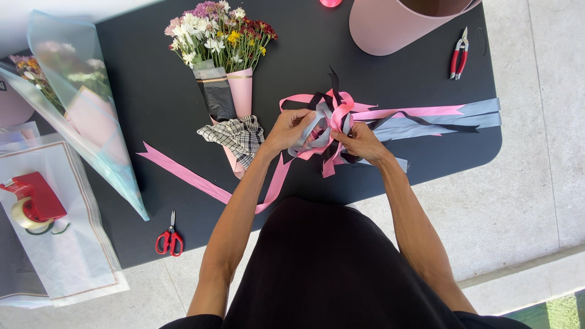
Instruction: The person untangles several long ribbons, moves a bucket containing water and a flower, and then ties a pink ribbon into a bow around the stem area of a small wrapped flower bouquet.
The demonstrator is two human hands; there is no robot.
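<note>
Both hands grip the ribbon bow between them (bouquet nearby).

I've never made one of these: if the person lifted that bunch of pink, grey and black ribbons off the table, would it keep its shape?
Probably not. The ribbon bunch looks floppy: its loose tails lie flat and kinked across the black table. It likely weighs little, being thin strips. The loops seem to stay gathered only because the left hand and right hand pinch them, so it may spring apart.
</note>
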